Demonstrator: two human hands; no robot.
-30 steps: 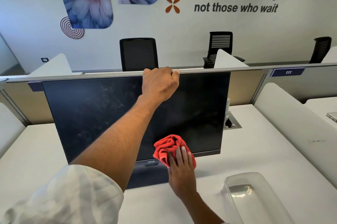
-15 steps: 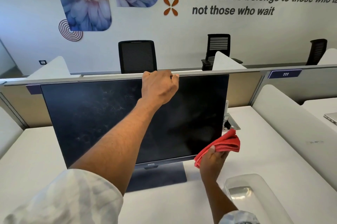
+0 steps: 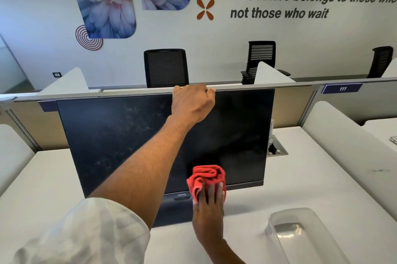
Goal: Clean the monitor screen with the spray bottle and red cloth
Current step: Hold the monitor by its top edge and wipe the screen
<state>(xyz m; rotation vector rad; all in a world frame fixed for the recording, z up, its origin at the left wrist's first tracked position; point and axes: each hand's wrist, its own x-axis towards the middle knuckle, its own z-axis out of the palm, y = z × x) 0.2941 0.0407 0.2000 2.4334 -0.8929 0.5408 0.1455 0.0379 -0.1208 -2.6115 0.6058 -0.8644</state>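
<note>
While my right hand [image 3: 209, 214] presses the cloth [image 3: 207, 179] flat against the monitor [image 3: 120, 145], the fingers [image 3: 211, 194] lie extended and close together, palm toward the glass, with the bunched red fabric trapped beneath and above the fingertips. I hold the cloth by pressure rather than by a pinch. It sits on the lower edge of the monitor, just right of the logo on the bottom bezel and directly above the stand [image 3: 169, 210].

To the right of the stand, a clear tray [image 3: 300, 240] rests on the desk [image 3: 322, 182], well apart from the cloth.

The relation that governs the coming stroke is this: the smeared area lies up and to the left of my right fingers. Pale streaks are visible across the left half of the monitor, while the right half reads darker and cleaner. The long axis of the monitor runs left to right, so I judge that horizontal passes leftward and upward from the cloth suit it best. My left forearm crosses in front of the middle of the monitor and may obstruct that path.

At the top edge of the monitor, near its centre, my left hand [image 3: 193, 103] is curled over the rim, fingers closed on the frame to steady it against the wiping pressure. The right hand is therefore the only one free to wipe.

No spray bottle is in view.
</note>
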